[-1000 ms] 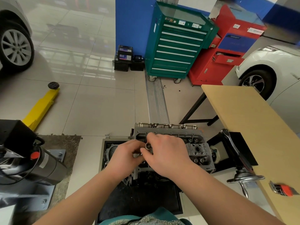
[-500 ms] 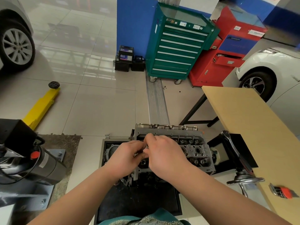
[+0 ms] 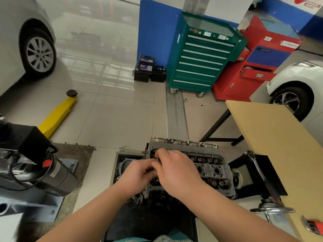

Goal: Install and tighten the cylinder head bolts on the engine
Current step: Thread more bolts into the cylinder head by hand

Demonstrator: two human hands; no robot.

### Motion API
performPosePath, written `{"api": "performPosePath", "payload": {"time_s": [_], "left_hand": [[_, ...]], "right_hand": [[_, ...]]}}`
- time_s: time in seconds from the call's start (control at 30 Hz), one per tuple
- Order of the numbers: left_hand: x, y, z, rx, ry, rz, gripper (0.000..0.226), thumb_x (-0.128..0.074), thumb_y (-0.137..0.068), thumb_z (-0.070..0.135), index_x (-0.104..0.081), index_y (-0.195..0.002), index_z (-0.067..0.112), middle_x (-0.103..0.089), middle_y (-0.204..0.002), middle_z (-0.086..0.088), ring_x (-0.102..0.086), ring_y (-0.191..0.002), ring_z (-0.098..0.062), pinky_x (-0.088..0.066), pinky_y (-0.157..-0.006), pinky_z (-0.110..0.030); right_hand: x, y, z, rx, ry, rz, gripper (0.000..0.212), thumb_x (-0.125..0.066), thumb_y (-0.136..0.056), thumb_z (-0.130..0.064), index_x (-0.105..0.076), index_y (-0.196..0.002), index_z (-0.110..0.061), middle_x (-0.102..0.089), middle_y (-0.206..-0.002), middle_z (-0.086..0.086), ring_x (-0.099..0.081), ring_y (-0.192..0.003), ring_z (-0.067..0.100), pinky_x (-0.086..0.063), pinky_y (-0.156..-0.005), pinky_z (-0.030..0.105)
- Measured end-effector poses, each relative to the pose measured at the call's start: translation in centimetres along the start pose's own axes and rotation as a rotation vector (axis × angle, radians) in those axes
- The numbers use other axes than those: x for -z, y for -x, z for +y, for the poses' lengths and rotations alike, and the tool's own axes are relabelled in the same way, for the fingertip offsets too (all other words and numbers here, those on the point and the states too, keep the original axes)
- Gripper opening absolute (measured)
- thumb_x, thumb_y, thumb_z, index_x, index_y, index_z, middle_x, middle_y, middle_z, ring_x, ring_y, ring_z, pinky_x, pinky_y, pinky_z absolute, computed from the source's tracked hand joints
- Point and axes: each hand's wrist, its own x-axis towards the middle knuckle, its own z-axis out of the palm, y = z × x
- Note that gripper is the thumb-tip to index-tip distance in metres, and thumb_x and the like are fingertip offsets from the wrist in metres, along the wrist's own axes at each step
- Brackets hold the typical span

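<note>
My left hand (image 3: 138, 175) and right hand (image 3: 176, 173) pinching a small metal part (image 3: 158, 160) over the cylinder head (image 3: 212, 169), glossy tiled floor (image 3: 113, 116), green tool cabinet (image 3: 201, 60), wooden table (image 3: 272, 135) at right.

Left hand (image 3: 138, 175) and right hand (image 3: 176, 173): both bare, no gloves, rings or watch visible. Forearms bare to the frame's lower edge, with no sleeves in view. Teal garment (image 3: 167, 237) with a pale patterned patch shows at bottom centre.
</note>
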Motion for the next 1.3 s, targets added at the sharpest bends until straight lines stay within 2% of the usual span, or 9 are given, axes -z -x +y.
{"api": "performPosePath", "payload": {"time_s": [0.2, 0.33, 0.4, 0.5, 0.67, 0.9, 1.07, 1.17, 1.3], "left_hand": [[-1.4, -1.5, 3.3, 0.008, 0.142, 0.094, 0.018, -0.071, -0.093, 0.04, -0.075, -0.108, 0.03, -0.078, -0.1, 0.012, -0.075, -0.1, -0.013, -0.06, -0.089, -0.041], [-2.2, -2.8, 2.6, 0.019, -0.018, 0.04, 0.064, -0.078, -0.087, 0.059, -0.056, -0.144, 0.041, -0.058, -0.148, 0.019, -0.051, -0.141, -0.007, -0.045, -0.117, -0.045], [-3.2, -2.4, 0.4, 0.2, -0.33, 0.104, 0.095, -0.078, -0.078, 0.07, -0.035, -0.159, 0.042, -0.033, -0.167, 0.011, -0.026, -0.156, -0.017, -0.029, -0.126, -0.052], [-6.2, -0.7, -2.7, 0.595, -0.324, 0.261, 0.119, -0.085, -0.076, 0.06, -0.017, -0.167, 0.027, -0.02, -0.172, -0.002, -0.018, -0.159, -0.028, -0.021, -0.13, -0.05], [-9.9, 0.9, -5.4, 0.783, 0.231, 0.355, 0.092, -0.079, -0.092, 0.041, -0.024, -0.164, 0.024, -0.051, -0.158, -0.007, -0.054, -0.14, -0.027, -0.046, -0.116, -0.049], [-10.0, 1.0, -5.7, 0.712, 0.163, 0.342, 0.078, -0.072, -0.097, 0.043, -0.032, -0.163, 0.033, -0.068, -0.136, 0.004, -0.069, -0.108, -0.008, -0.055, -0.089, -0.025], [-10.0, 1.2, -5.9, 0.694, 0.179, 0.34, 0.074, -0.071, -0.097, 0.046, -0.034, -0.161, 0.039, -0.073, -0.121, 0.014, -0.073, -0.098, -0.004, -0.057, -0.09, -0.028], [-10.0, 1.3, -6.0, 0.691, 0.161, 0.322, 0.067, -0.063, -0.099, 0.055, -0.036, -0.159, 0.042, -0.075, -0.119, 0.004, -0.073, -0.106, -0.019, -0.059, -0.095, -0.039], [-9.9, 1.5, -6.1, 0.71, 0.149, 0.345, 0.057, -0.046, -0.105, 0.059, -0.037, -0.159, 0.042, -0.064, -0.143, 0.009, -0.06, -0.133, -0.018, -0.047, -0.115, -0.048]], "right_hand": [[4.2, -0.1, 2.6, 0.049, -0.067, 0.109, 0.027, -0.057, -0.101, -0.04, -0.062, -0.123, -0.024, -0.071, -0.109, -0.006, -0.063, -0.1, 0.016, -0.051, -0.083, 0.032], [6.2, 0.5, 6.3, 0.031, -0.092, 0.092, 0.029, -0.057, -0.102, -0.039, -0.062, -0.127, -0.025, -0.069, -0.107, -0.007, -0.061, -0.095, 0.013, -0.047, -0.08, 0.029], [6.3, 1.5, 8.1, 0.028, -0.09, 0.078, 0.026, -0.058, -0.102, -0.038, -0.062, -0.125, -0.028, -0.068, -0.107, -0.01, -0.059, -0.096, 0.011, -0.043, -0.078, 0.026], [5.8, 2.7, 10.4, 0.022, -0.104, 0.064, 0.028, -0.059, -0.102, -0.036, -0.062, -0.129, -0.028, -0.068, -0.117, -0.011, -0.06, -0.108, 0.01, -0.04, -0.089, 0.023], [5.5, 3.5, 12.4, 0.041, -0.128, 0.05, 0.027, -0.065, -0.1, -0.029, -0.066, -0.126, -0.022, -0.071, -0.116, -0.007, -0.063, -0.11, 0.014, -0.043, -0.094, 0.025], [4.9, 3.4, 12.3, 0.092, -0.183, 0.045, 0.027, -0.065, -0.1, -0.027, -0.066, -0.126, -0.021, -0.071, -0.118, -0.007, -0.062, -0.113, 0.013, -0.039, -0.098, 0.023], [4.3, 2.8, 11.5, 0.137, -0.166, 0.019, 0.027, -0.063, -0.101, -0.026, -0.066, -0.126, -0.018, -0.071, -0.116, -0.004, -0.062, -0.113, 0.015, -0.04, -0.099, 0.024], [4.3, 2.7, 11.2, 0.167, -0.148, 0.012, 0.026, -0.062, -0.101, -0.024, -0.066, -0.126, -0.017, -0.071, -0.116, -0.003, -0.062, -0.113, 0.017, -0.044, -0.1, 0.028], [4.4, 2.7, 11.1, 0.221, -0.106, -0.002, 0.028, -0.061, -0.101, -0.02, -0.066, -0.128, -0.014, -0.07, -0.118, -0.001, -0.061, -0.114, 0.019, -0.051, -0.101, 0.037]]}}
